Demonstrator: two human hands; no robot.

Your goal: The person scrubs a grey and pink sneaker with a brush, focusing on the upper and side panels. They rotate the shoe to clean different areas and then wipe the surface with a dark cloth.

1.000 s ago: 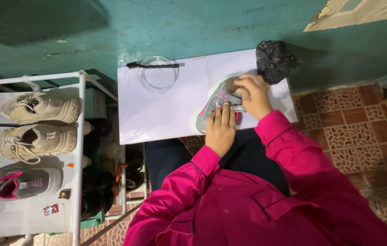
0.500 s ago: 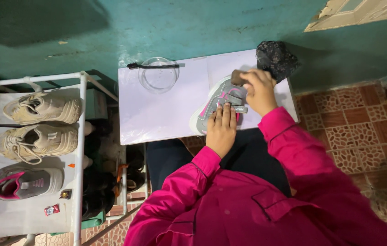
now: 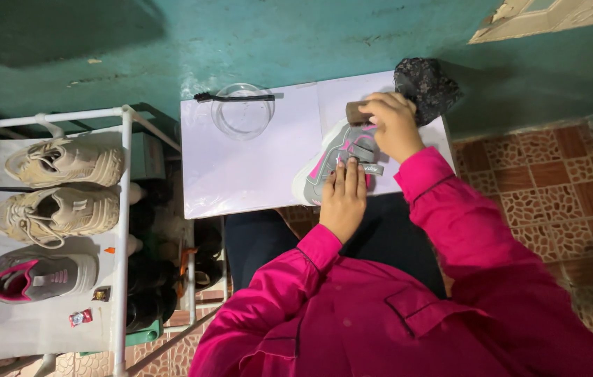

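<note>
A grey and pink sneaker (image 3: pixel 335 157) lies on a white table (image 3: pixel 254 167) in front of me. My left hand (image 3: pixel 345 195) rests flat on the sneaker's near side and holds it down. My right hand (image 3: pixel 394 126) is closed around a brown brush (image 3: pixel 357 112) at the sneaker's far end. Both arms wear bright pink sleeves.
A clear glass bowl (image 3: pixel 242 112) stands at the table's far edge with a thin black brush (image 3: pixel 230 98) across it. A dark crumpled cloth (image 3: pixel 425 87) sits at the far right corner. On the left, a white shoe rack (image 3: pixel 123 230) carries two beige sneakers (image 3: pixel 59 188) and a grey-pink one (image 3: pixel 31 276).
My right hand has moved with the brush from the sneaker's middle up to its far end. The left hand has stayed on the sneaker.
</note>
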